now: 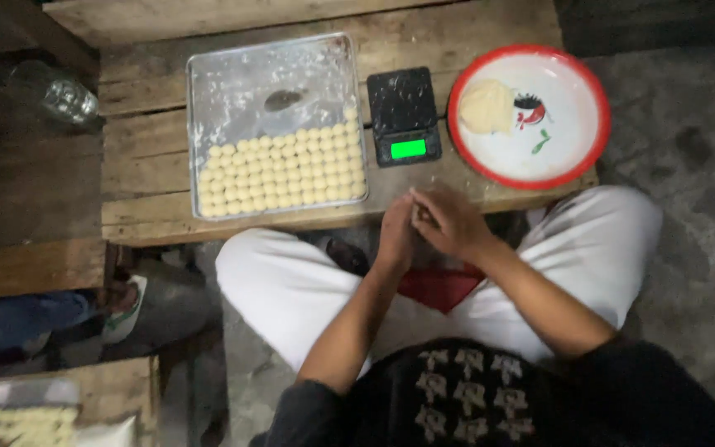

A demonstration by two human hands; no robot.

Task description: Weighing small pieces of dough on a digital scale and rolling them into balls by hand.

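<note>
My left hand and my right hand are pressed together palm to palm just in front of a low wooden table; whatever lies between the palms is hidden. A metal tray on the table holds several rows of small pale dough balls. Right of it stands a small black scale with a lit green display. A white plate with a red rim carries a lump of pale dough.
A clear glass jar lies at the table's left end. A second tray with dough balls shows at the bottom left. Another person's foot in a sandal is on the floor at left. Grey concrete floor lies to the right.
</note>
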